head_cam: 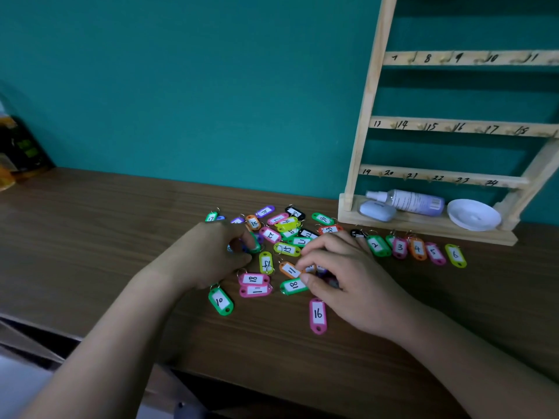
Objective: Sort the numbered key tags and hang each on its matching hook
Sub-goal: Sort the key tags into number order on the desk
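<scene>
Pinching loose key tags [287, 249] — left grip [208, 252], right grip [341, 273] alike — spray bottle [414, 202], dish [473, 213] beyond.

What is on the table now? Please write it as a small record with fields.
loose pile: mixed key tags, unsorted, on the table
sorted row: tags 2 to 6, side by side before the rack
hooks: those visible bear no tags
left hand: pinches a green tag
right hand: pinches a purple tag, number hidden
</scene>
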`<state>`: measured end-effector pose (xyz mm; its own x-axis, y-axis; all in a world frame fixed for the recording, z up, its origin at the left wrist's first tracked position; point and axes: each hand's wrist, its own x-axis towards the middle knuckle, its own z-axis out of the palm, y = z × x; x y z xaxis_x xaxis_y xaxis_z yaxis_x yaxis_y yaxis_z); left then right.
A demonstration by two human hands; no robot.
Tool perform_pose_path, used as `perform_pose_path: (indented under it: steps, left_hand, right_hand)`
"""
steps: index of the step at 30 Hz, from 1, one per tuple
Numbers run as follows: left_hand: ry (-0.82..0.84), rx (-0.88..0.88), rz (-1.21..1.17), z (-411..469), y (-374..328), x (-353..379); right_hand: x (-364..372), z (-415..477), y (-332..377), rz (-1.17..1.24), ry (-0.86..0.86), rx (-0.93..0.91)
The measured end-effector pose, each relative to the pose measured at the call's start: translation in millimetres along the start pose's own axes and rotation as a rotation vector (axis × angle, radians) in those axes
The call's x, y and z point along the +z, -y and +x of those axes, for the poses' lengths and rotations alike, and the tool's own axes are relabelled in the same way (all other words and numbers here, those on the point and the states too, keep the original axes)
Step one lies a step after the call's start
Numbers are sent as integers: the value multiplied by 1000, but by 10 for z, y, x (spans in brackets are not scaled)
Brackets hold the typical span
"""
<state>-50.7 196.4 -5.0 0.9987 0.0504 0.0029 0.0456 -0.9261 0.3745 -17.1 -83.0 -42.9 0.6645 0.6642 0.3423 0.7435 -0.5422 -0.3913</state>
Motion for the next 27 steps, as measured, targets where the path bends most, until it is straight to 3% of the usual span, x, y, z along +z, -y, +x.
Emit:
perform_pose_path:
  steps: [7,13,19,23,27]
  left_hand:
    - [71,6,-97,-25,78,-26]
    - [-180,-39,-70,46,130,-46]
    - [-253,-98,-123,77,283,-104]
    - [-265,-101,-257,71,419,-155]
    - [-286,-142,-243,62,526,-175]
  right_hand:
    - [0,0,-6,16,-14,5]
    - [-43,9,-6,31,-81,32]
    - [-182,25,-82,52,-256,132]
    - [-199,17,-101,75,-253,178]
    - [-203,17,-109,98,-236,211]
